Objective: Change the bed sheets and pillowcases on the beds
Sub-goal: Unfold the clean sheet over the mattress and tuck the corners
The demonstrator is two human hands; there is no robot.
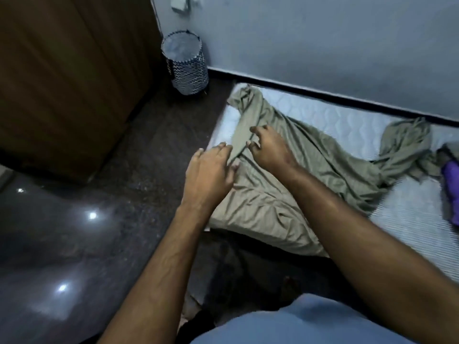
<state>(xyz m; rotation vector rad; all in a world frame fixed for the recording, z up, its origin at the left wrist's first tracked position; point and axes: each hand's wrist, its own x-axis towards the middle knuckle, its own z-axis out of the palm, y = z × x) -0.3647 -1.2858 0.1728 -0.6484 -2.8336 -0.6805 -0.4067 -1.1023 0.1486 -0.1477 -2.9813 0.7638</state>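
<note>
From the head camera we see both our hands reaching out over the near corner of the mattress [347, 125], which lies low on the dark floor [74, 244] against the wall. The sheet [310, 155], an olive-green cloth, lies rumpled right under our fingers and trails away beyond them toward the far corner and off to the right, leaving much of the quilted mattress bare on the far side. Our left hand [208, 175] hangs just above the sheet's near edge with its fingers loosely spread and holding nothing; our right hand [268, 150] is just beside it, fingers curled like a claw over a raised fold, and they seem close to the cloth but not clamped on it. We judge the sheet to be light, soft and limp, likely to slide easily on the mattress and to bunch and not keep any shape, so a good hold would be a pinch on the fold directly under the right fingers or on the hem below the left ones. Well beyond our fingers, to the left by the wall, stands a patterned laundry basket [188, 70]; what lies inside it we cannot make out. Far right of the fingers, something purple [450, 184] rests on the mattress.
</note>
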